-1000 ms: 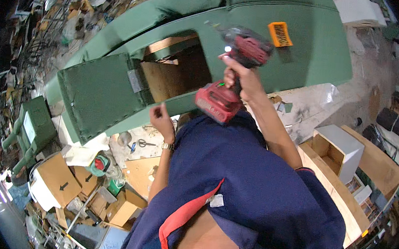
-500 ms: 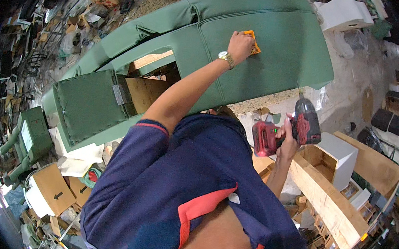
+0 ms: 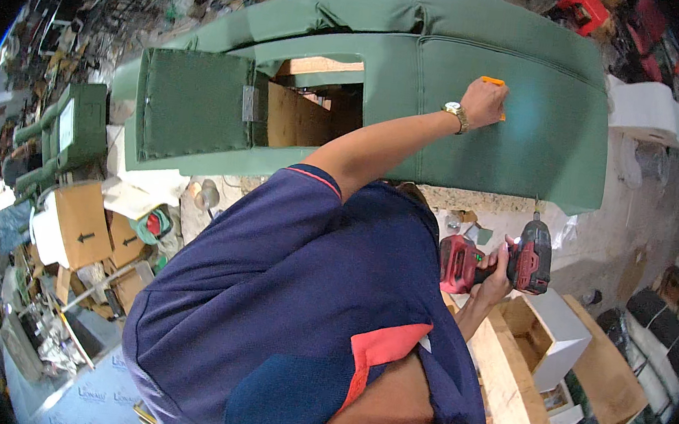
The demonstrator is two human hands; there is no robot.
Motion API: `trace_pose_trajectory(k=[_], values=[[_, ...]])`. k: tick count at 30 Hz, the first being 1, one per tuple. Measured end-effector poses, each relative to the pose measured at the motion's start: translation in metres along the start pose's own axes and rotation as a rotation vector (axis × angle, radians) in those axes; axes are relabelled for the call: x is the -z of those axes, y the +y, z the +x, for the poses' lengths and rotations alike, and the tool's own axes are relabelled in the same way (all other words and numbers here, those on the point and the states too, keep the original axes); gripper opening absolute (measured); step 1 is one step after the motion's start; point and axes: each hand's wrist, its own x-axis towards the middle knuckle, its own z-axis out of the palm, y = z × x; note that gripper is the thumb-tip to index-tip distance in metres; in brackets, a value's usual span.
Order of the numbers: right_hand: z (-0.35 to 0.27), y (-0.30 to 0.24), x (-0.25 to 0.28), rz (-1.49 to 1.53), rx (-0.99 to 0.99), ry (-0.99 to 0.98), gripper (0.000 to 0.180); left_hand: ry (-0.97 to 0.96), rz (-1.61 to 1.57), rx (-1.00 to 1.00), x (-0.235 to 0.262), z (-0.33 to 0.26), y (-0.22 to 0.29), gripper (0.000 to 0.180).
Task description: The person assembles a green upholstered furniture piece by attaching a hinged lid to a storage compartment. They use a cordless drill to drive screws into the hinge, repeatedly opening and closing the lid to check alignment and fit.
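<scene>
A large green upholstered sofa body (image 3: 510,138) lies ahead of me. It has an opening showing its wooden frame (image 3: 308,115), with a green flap (image 3: 190,104) hinged open to the left. My left hand (image 3: 482,103), with a watch on its wrist, reaches across and closes on a small orange object (image 3: 495,83) lying on the green cover. My right hand (image 3: 497,275) hangs low at the right and grips a red and black cordless drill (image 3: 518,262), pointing upward and apart from the sofa. My navy shirt fills the lower middle.
Cardboard boxes (image 3: 77,223) and a green upholstered piece (image 3: 70,125) stand at the left. Wooden frames (image 3: 514,392) and a white box (image 3: 562,323) are at the lower right. A white roll (image 3: 644,106) and a red case (image 3: 584,7) lie beyond the sofa.
My right hand brought the drill down from the sofa opening to my right side. My left hand went from near my body across to the orange object.
</scene>
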Motion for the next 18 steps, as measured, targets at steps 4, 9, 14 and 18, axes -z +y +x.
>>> trace_pose_trajectory(k=[4,9,14,18], values=[[0.009,-0.008,-0.02,-0.195,0.077,-0.113,0.027,0.185,-0.539,0.08,0.032,-0.036,0.027,0.01],[0.018,-0.013,-0.055,-0.707,0.117,-0.248,0.022,-0.161,-1.194,0.423,0.108,-0.115,0.027,0.021],[0.028,0.006,-0.09,-0.852,0.779,-0.758,0.034,-0.005,-1.363,0.718,0.178,-0.177,0.014,0.031],[0.041,0.026,-0.117,-0.851,0.83,-0.878,0.034,0.233,-1.574,0.688,0.212,-0.217,0.006,0.03]])
